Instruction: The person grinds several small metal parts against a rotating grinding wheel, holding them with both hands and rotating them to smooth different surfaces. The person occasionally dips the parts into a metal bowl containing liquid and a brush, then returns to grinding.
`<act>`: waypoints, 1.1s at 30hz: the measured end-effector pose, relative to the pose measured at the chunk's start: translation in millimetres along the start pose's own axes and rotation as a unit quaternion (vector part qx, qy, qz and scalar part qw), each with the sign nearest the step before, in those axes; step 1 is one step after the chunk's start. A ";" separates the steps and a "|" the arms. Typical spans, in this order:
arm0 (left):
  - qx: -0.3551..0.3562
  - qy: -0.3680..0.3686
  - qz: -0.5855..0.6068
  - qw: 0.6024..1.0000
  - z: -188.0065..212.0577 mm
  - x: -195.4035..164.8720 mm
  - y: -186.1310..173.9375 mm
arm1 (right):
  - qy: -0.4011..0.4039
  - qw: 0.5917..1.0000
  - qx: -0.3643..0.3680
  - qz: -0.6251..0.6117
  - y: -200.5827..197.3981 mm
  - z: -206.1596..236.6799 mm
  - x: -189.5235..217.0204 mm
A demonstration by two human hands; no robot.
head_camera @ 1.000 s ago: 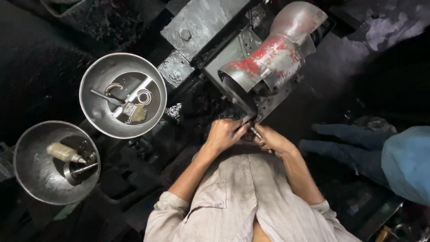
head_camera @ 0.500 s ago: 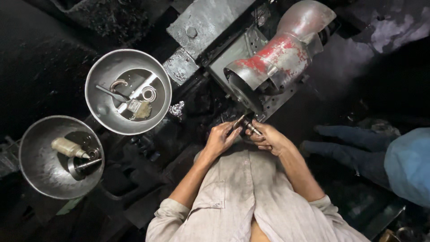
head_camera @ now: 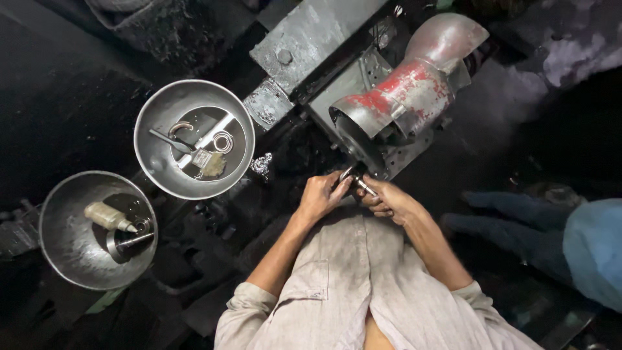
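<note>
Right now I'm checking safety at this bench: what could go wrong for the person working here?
Both hands, left hand and right hand, pinch a small metal part right at the open mouth of the red machine, so fingers could get caught. The part could also slip and drop onto the dark, cluttered floor, where it would be hard to find.

Small metal part [head_camera: 360,183]: slim, silvery, rod-like, lying at a slant just right of the frame's centre. It sits directly below the round mouth of the grey and red machine housing [head_camera: 395,107]. Its near end is covered, so full shape cannot be confirmed; possibly a bolt.
</note>
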State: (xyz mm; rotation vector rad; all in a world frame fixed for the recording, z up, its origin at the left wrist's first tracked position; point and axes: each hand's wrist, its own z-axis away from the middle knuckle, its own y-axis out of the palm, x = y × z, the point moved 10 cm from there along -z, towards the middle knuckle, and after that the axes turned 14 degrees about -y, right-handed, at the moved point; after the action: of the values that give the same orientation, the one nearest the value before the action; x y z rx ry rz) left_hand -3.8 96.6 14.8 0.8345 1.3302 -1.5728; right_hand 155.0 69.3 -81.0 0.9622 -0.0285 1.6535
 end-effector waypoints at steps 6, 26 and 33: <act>0.007 0.019 -0.036 0.999 -4.2 -4.8 -3.8 | 0.004 0.999 -0.003 0.037 0.5 -1.9 -2.5; 0.068 0.071 -0.117 0.988 -31.2 -21.2 18.8 | -0.013 0.998 -0.058 -0.021 -20.3 5.9 -11.7; 0.066 0.084 -0.129 0.986 -27.7 -32.3 27.2 | -0.020 0.996 -0.084 -0.012 -30.1 16.8 -14.4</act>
State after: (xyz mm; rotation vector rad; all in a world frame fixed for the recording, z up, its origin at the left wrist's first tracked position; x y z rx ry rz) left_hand 32.3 129.3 28.2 0.9215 1.5147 -1.8416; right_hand 189.2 59.5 -92.3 0.8645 -0.1784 1.5821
